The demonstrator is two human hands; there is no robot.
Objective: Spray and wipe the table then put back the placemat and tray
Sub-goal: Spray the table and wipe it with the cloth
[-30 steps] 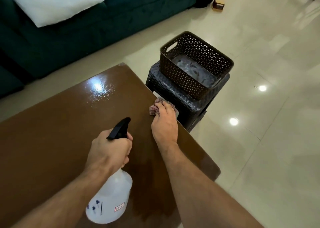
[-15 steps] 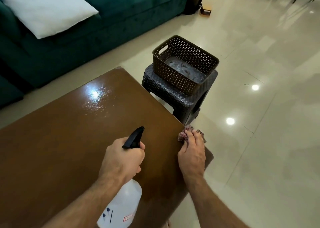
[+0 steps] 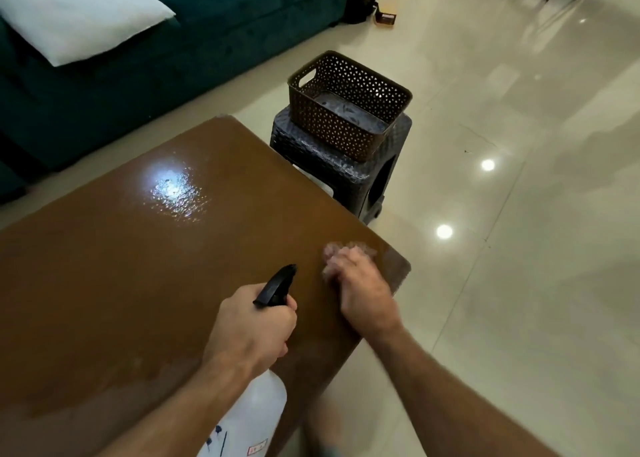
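Glossy cream tile floor (image 3: 519, 283) w/ ceiling-light reflections round me. Teal velvet sofa (image 3: 214, 26) top left, white cushion (image 3: 79, 13) on it. Dark woven-look stool (image 3: 346, 172) by my table corner, brown perforated basket (image 3: 346, 106) on top

A: Any text legible?
B: Spray bottle (image 3: 247, 422) only: small red-framed label low on its body, blue marks beside it. Too blurred to read.
A: Elsewhere?
B: Nothing legible.
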